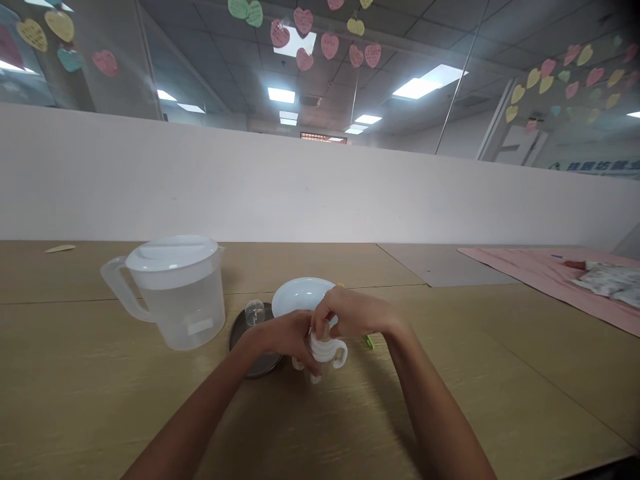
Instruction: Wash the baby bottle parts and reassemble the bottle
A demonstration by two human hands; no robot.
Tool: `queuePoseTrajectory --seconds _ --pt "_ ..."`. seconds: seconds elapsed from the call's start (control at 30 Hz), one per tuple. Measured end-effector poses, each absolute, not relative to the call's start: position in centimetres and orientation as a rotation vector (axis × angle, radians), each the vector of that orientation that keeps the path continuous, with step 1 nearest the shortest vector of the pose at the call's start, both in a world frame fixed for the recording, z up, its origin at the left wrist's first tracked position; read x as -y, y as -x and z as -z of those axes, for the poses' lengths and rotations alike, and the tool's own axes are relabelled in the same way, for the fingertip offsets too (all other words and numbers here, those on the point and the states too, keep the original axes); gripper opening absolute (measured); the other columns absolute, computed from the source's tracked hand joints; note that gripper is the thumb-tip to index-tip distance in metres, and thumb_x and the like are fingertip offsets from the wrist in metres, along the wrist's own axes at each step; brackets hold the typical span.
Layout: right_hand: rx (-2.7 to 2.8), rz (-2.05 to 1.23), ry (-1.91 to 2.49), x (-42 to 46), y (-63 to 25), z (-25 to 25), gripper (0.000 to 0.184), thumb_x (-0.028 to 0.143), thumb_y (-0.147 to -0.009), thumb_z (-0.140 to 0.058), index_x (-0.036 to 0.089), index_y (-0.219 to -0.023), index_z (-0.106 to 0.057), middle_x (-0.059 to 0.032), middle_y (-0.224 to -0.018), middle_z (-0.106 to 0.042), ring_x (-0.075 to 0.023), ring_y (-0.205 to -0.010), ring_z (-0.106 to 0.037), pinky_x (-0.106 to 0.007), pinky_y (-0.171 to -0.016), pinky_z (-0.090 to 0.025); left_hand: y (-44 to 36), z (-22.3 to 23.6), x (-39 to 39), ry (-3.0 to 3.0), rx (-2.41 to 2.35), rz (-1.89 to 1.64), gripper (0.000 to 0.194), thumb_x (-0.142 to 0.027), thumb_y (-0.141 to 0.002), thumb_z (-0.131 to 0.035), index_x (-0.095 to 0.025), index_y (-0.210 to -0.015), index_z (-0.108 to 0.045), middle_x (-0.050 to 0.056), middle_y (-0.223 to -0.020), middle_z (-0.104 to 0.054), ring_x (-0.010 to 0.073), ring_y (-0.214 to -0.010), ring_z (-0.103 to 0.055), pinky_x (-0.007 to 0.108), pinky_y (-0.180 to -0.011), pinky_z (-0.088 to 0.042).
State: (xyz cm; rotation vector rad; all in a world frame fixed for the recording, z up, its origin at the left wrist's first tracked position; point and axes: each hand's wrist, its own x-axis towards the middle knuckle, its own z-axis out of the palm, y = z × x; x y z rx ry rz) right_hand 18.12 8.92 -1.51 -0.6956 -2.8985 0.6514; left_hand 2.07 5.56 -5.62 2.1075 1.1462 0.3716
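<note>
My left hand (pixel 286 337) grips a small white baby bottle with side handles (pixel 325 352) that stands on the wooden table. My right hand (pixel 350 312) is closed over the bottle's top, fingers pinched round its teat or collar. Just behind the hands sits a white bowl (pixel 300 293). To the left of the bottle lies a dark round metal tray (pixel 239 331) with a small clear dome cap (pixel 254 311) on it. A clear plastic pitcher with a white lid (pixel 177 290) holds water at the left.
A white partition wall (pixel 320 187) runs along the far edge of the table. A pink cloth (pixel 540 273) with a patterned bundle lies at the right, a grey mat (pixel 440 265) beside it. A small green item (pixel 369 342) lies by my right wrist.
</note>
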Motion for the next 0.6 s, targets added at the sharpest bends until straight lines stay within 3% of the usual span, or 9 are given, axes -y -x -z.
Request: queuePoseTrajectory --seconds 0.27,0.47,0.6 --pt "2.882 -0.715 0.657 -9.4 -17.9 1.9 0.036 -0.005 -0.056 -0.043 0.017 -0.069 -0.069 0.001 -0.072 -0.068 -0.0107 -0.069 -0.06 -0.017 -0.058 -0.043 -1.8 6.2 -6.0 -2.066 -1.126 -0.357 0.045 -0.03 -0.046 -0.075 -0.018 -0.085 -0.057 -0.001 -0.086 -0.06 0.019 -0.083 -0.055 0.024 -0.064 -0.043" --pt "2.915 -0.76 0.671 -9.5 -16.6 2.3 0.023 0.001 -0.06 -0.049 0.015 -0.062 -0.068 0.0004 -0.066 -0.065 -0.0101 -0.064 -0.057 -0.016 -0.054 -0.04 -1.5 6.0 -5.9 -2.027 -1.134 -0.368 0.041 -0.025 -0.045 -0.077 -0.017 -0.08 -0.057 -0.002 -0.077 -0.061 0.0174 -0.077 -0.056 0.024 -0.065 -0.044" --pt "2.935 -0.719 0.7 -9.5 -16.8 2.2 0.028 0.002 -0.061 -0.047 0.017 -0.068 -0.069 0.002 -0.067 -0.064 -0.0091 -0.063 -0.055 -0.016 -0.053 -0.038 -1.3 6.2 -6.0 -2.003 -1.116 -0.378 0.043 -0.026 -0.045 -0.077 -0.018 -0.083 -0.059 -0.002 -0.076 -0.063 0.0177 -0.076 -0.058 0.025 -0.065 -0.045"
